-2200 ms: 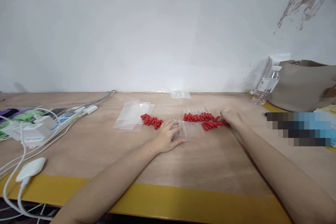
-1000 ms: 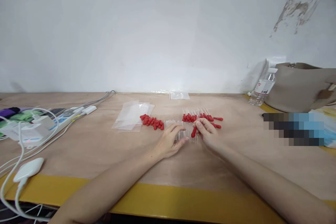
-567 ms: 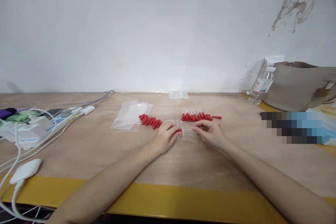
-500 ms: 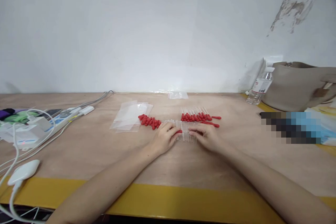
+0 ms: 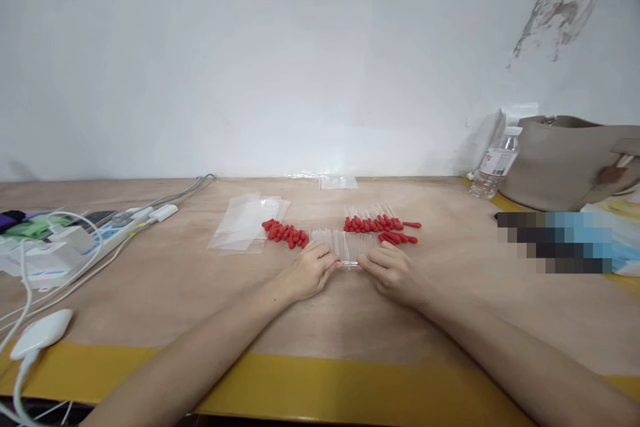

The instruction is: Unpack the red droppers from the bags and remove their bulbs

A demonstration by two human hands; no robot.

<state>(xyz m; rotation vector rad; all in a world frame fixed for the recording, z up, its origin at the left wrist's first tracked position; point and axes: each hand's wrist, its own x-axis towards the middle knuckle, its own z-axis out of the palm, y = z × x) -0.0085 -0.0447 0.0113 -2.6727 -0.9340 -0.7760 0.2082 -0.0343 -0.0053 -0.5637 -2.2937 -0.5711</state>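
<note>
Right now both hands meet at one clear glass tube [image 5: 350, 264], thin and see-through, lying crosswise at the near edge of a row of clear tubes [image 5: 343, 245] laid side by side on the wooden table [image 5: 320, 307]. A hint of red shows at the tube's left end, by the left fingertips; too small to say what it is. Loose red rubber bulbs [image 5: 286, 233] sit in a heap just left of the row. Behind the row, assembled droppers w/ red bulbs [image 5: 377, 223] lie in a line, a few stragglers to the right.

Room: bare wood in front of the hands down to the yellow strip [image 5: 320, 387] along the table's near edge. Left of the bulbs lies a stack of clear zip bags [image 5: 245, 223], one more small bag [image 5: 339, 181] at the back by the wall. Far left, well apart: power strip w/ chargers and white cables [image 5: 75, 240]. Far right, well apart: water bottle [image 5: 493, 163] and a beige bag [image 5: 565, 160].

Left hand [image 5: 303, 273]: forearm comes in from lower left, palm down, fingers curled, tips pinching the tube's left end. Right hand [image 5: 393, 270]: forearm from lower right, palm down, fingers bent, tips pinching the tube's right end. Hands near each other, not touching, knuckles low over the wood.
</note>
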